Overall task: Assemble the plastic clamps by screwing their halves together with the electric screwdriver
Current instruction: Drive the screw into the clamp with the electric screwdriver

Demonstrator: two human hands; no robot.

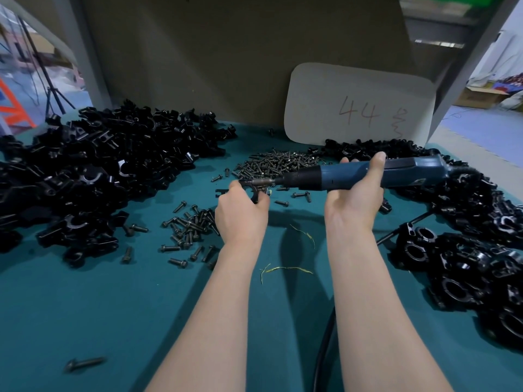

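My right hand point(357, 193) grips a blue electric screwdriver point(342, 175) held sideways above the table, its bit pointing left. My left hand point(240, 212) holds a small black plastic clamp point(256, 190) up against the bit's tip, fingers curled round it. A screw sits at the bit, partly hidden. A large heap of loose black clamp halves point(85, 171) lies at the left. Several assembled clamps point(464, 267) are piled at the right.
Dark screws lie in a pile point(280, 162) behind the hands and in a smaller scatter point(192, 230) by my left wrist. A white card marked "44" point(359, 106) leans on the back wall. The screwdriver's black cable point(325, 343) runs down beside my right forearm over the teal table cover point(113, 312).
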